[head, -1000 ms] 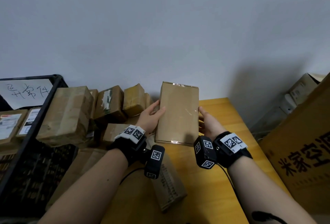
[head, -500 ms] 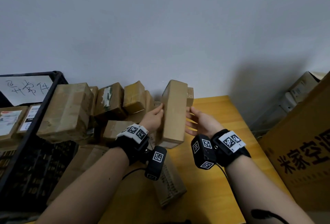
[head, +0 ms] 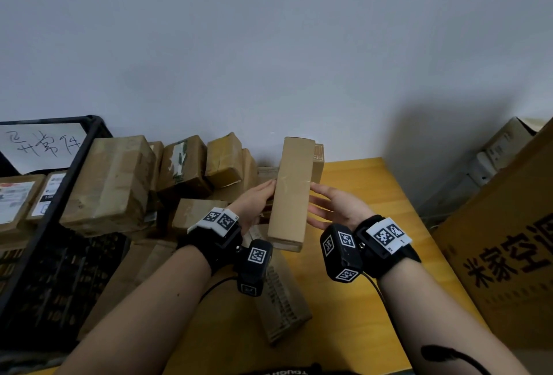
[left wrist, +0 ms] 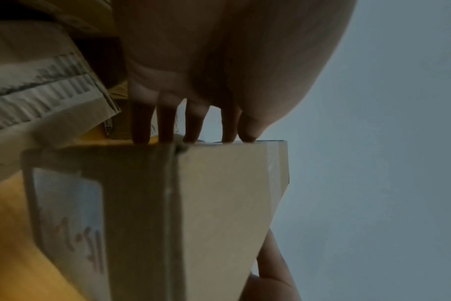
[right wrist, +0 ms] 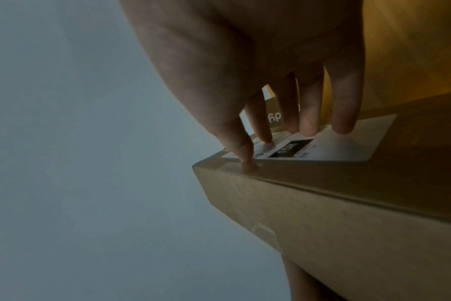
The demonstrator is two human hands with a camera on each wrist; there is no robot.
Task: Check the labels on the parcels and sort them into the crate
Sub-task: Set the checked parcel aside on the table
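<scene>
A tall brown parcel [head: 291, 192] stands upright between my hands above the yellow table [head: 353, 309], its narrow taped side toward me. My left hand [head: 254, 201] presses its left face with straight fingers [left wrist: 168, 126]. My right hand [head: 338, 210] touches the right face with spread, straight fingertips [right wrist: 345, 114], which lie on a white label [right wrist: 322, 146]. A second pale label [left wrist: 72, 213] shows on the parcel's other face in the left wrist view. The black crate [head: 80, 159] stands at the left with labelled parcels [head: 15, 198] and a handwritten sheet [head: 42, 144] inside.
Several brown parcels [head: 185, 171] are piled against the wall beside the crate. A flat parcel [head: 281, 300] with printed bars lies on the table under my wrists. A big printed carton [head: 508, 255] stands at the table's right side.
The parcel has turned from showing its broad face to showing its narrow side. My right hand left the parcel's edge and now touches the right face with its fingertips.
</scene>
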